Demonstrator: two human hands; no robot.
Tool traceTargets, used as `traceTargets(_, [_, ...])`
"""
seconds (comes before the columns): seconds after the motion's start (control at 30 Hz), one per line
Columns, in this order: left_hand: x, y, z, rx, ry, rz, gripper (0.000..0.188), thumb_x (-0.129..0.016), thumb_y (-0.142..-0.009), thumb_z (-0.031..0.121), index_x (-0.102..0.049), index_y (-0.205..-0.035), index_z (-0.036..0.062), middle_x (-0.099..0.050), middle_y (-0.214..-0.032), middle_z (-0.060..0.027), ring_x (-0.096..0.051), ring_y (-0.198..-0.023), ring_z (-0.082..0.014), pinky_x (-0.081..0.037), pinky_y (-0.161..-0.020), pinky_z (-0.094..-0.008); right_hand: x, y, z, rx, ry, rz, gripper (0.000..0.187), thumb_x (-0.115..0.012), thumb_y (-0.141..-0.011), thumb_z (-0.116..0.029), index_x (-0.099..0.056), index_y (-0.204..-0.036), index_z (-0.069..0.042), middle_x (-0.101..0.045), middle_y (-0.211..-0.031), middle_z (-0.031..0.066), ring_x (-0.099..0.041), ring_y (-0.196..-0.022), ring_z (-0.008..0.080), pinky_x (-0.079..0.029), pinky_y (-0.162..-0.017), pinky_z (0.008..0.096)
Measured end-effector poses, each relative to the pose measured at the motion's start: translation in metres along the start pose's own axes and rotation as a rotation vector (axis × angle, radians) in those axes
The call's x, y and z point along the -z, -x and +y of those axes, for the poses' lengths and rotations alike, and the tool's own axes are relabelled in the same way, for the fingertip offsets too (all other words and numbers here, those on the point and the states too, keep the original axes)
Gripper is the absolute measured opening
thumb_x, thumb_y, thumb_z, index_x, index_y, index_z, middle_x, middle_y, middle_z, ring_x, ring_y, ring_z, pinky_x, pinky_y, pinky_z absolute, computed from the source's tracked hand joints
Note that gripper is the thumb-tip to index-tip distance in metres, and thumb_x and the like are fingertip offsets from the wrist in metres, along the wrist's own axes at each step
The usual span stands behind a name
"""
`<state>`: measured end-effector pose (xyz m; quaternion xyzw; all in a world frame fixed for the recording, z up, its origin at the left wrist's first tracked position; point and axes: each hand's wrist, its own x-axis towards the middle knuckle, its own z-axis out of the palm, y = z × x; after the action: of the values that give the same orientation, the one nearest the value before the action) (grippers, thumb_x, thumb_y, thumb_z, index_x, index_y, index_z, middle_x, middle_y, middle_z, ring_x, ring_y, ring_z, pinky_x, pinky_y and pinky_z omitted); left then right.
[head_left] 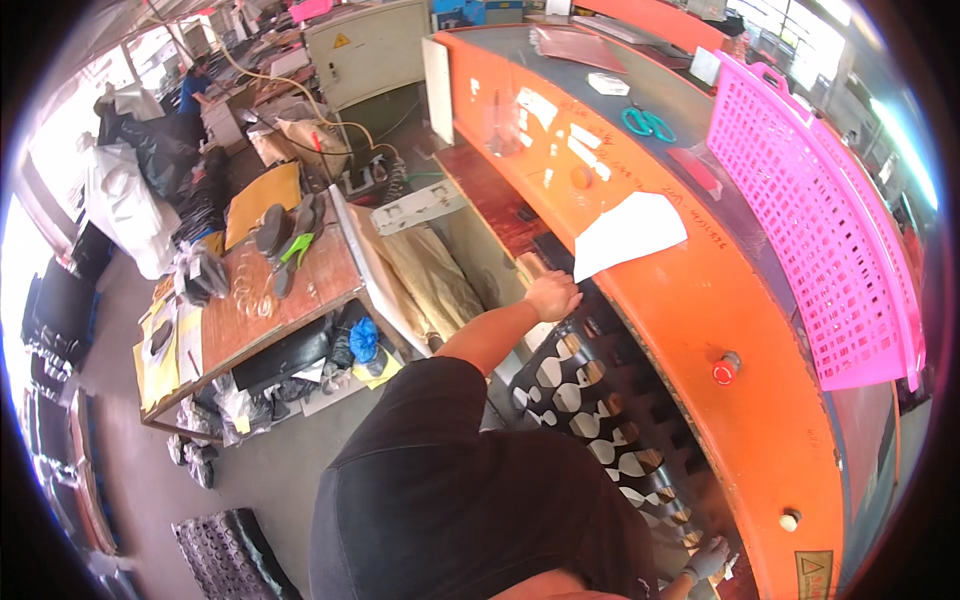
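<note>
My left hand (553, 295), bare, reaches to the far end of the opening along the orange machine (650, 290). Its fingers are curled; what they hold, if anything, is hidden. A tan block (533, 266) is right beside its knuckles. Below it lies a black sheet (600, 400) with rows of sole-shaped cutouts, pale material showing through them. My right hand (708, 558), in a grey glove, is at the sheet's near end, low in the view. Its fingers are too small and partly hidden to read. A white paper (632, 235) lies on the machine's orange front, close to my left hand.
A red stop button (724, 370) and a pale knob (789, 520) stick out of the machine. On its top stand a pink basket (815, 230) and teal scissors (648, 124). Left is a wooden table (225, 330) with a green-handled tool (296, 249). A perforated black sheet (235, 555) lies on the floor.
</note>
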<state>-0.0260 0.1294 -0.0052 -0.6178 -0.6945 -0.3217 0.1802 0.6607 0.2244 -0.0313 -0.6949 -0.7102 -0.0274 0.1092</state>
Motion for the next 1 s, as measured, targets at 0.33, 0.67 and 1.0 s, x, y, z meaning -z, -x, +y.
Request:
traceTargets(0.33, [-0.009, 0.01, 0.006, 0.173, -0.032, -0.295, 0.026, -0.051, -0.083, 0.027, -0.066, -0.078, 0.0063, -0.061, -0.087, -0.0107, -0.055, -0.091, -0.0301, -0.045, -0.082, -0.0409, -0.004, 0.01, -0.005, 0.037, -0.221, 0.086, 0.039, -0.047, -0.092, -0.031, -0.061, -0.101, 0.004, -0.062, -0.099, 0.025, -0.058, -0.09, 0.0389, -0.046, -0.076, 0.0435])
traceTargets(0.67, [0.035, 0.049, -0.008, -0.3, -0.316, -0.046, 0.015, -0.056, -0.067, 0.023, -0.065, -0.058, 0.0137, -0.06, -0.064, -0.0024, -0.059, -0.07, -0.0225, -0.049, -0.064, -0.0367, 0.007, 0.062, -0.006, -0.101, -0.079, 0.033, 0.047, -0.045, -0.09, -0.038, -0.061, -0.105, 0.004, -0.061, -0.1, 0.0268, -0.057, -0.093, 0.0419, -0.044, -0.081, 0.0456])
traceTargets(1.0, [0.127, 0.137, -0.014, -0.067, 0.031, -0.143, 0.017, -0.059, -0.073, 0.015, -0.05, -0.061, 0.0074, -0.049, -0.067, -0.0092, -0.05, -0.068, -0.0303, -0.041, -0.061, -0.0423, 0.022, 0.179, -0.038, -0.332, -0.487, 0.146, 0.03, -0.054, -0.087, -0.027, -0.067, -0.088, 0.0, -0.065, -0.08, 0.0148, -0.06, -0.071, 0.0231, -0.044, -0.067, 0.0358])
